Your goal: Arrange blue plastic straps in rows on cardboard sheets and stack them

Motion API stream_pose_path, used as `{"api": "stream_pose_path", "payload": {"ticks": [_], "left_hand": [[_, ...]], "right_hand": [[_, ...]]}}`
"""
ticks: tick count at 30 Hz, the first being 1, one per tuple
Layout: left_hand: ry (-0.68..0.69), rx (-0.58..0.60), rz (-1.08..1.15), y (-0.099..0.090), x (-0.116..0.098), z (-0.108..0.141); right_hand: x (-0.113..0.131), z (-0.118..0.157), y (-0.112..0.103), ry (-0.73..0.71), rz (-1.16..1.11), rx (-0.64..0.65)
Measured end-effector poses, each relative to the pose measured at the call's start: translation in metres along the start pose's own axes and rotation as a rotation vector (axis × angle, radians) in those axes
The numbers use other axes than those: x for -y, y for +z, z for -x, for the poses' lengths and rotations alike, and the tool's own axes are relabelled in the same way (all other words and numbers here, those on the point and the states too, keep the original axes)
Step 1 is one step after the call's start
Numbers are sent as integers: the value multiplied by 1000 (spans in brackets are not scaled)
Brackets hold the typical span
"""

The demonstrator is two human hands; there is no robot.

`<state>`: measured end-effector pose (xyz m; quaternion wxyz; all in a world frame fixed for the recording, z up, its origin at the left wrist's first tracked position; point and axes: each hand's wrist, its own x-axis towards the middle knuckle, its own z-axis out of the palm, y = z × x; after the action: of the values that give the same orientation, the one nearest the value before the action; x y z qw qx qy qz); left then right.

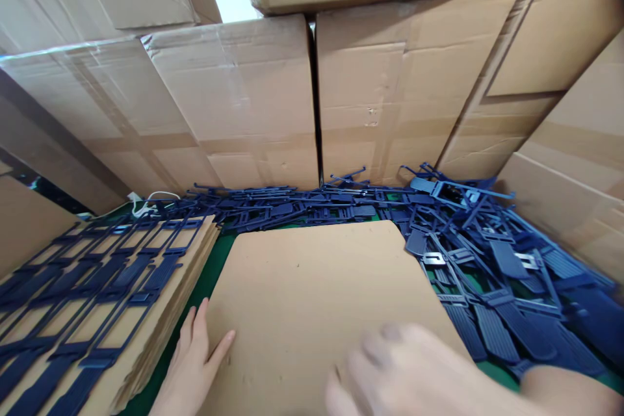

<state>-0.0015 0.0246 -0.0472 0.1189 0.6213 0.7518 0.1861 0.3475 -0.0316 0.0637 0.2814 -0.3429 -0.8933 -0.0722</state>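
A bare cardboard sheet [312, 286] lies flat in front of me. My left hand [194, 357] rests at its left edge, thumb on the sheet and fingers stretched apart along the side. Over the near right part of the sheet is my right hand [390, 364], smeared by motion. Its fingers look bent, but whether they hold anything cannot be made out. To the left, dark blue plastic parts with open frames and ribbed pads [102, 273] lie in rows on a stack of cardboard sheets [168, 312].
A loose heap of similar blue parts [492, 273] spreads along the right and back of the green surface [217, 260]. Large taped cartons [244, 97] form a wall behind and at both sides. A white cable [146, 207] lies at the back left.
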Motion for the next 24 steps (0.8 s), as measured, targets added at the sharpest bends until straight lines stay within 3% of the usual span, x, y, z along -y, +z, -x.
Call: {"api": "stream_pose_path", "payload": {"ticks": [2, 4, 5, 7, 9, 11, 15, 24], "left_hand": [[143, -14, -101, -13, -20, -19], [387, 4, -151, -22, -55, -43], [518, 14, -154, -21, -76, -56], [758, 60, -142, -9, -117, -81], [887, 85, -168, 16, -149, -101], [971, 91, -187, 43, -168, -114], [1038, 192, -112, 77, -172, -122], [975, 264, -61, 75, -167, -123]], "right_hand": [[-33, -42, 12, -58, 42, 304], [-75, -82, 35, 95, 133, 370], [-96, -98, 51, 244, 176, 296], [-132, -117, 88, 361, 225, 196], [-159, -119, 123, 448, 258, 105], [-175, -112, 152, 515, 277, 20], [-195, -95, 185, 545, 278, -113], [-218, -89, 196, 523, 233, -252]]}}
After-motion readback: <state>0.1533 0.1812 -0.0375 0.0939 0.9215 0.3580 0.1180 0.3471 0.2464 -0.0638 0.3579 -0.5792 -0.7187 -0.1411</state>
